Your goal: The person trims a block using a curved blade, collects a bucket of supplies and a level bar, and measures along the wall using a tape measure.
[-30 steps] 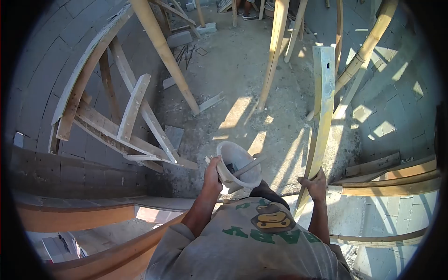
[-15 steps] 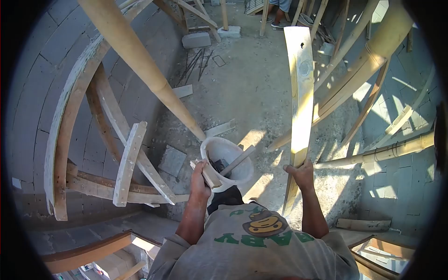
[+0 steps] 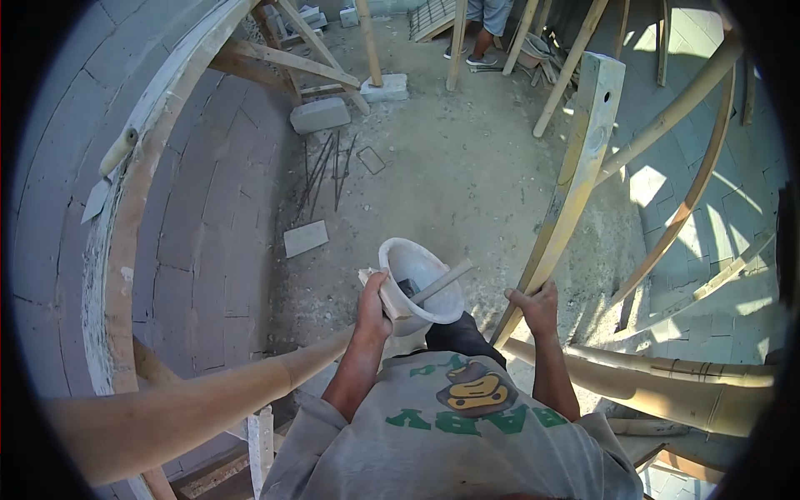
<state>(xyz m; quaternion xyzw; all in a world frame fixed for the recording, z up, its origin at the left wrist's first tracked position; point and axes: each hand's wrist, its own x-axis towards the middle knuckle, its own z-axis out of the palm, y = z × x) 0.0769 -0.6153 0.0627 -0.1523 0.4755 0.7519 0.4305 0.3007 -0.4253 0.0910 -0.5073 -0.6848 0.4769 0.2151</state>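
Observation:
My right hand (image 3: pixel 537 308) is closed around the lower part of a long wooden plank (image 3: pixel 567 192). The plank leans up and away, with a hole near its top end. My left hand (image 3: pixel 373 307) grips a short piece of wood (image 3: pixel 397 307) at the near left side of a white bucket (image 3: pixel 457 307). Whether these fingers also hold the bucket is hidden. Inside the bucket lies a hammer (image 3: pixel 442 282), its wooden handle sticking out over the right rim and its dark head low inside.
A thick bamboo pole (image 3: pixel 208 387) crosses at the lower left; more bamboo poles (image 3: pixel 658 387) lie at the right. Concrete blocks (image 3: pixel 321 115) and thin rebar rods (image 3: pixel 321 171) rest on the floor. Far off, a person (image 3: pixel 487 25) stands among wooden props.
My view has moved forward over the floor. The bamboo pole on the left now passes beside me. The plank's top has swung right, and the bucket and short wood have moved along with me.

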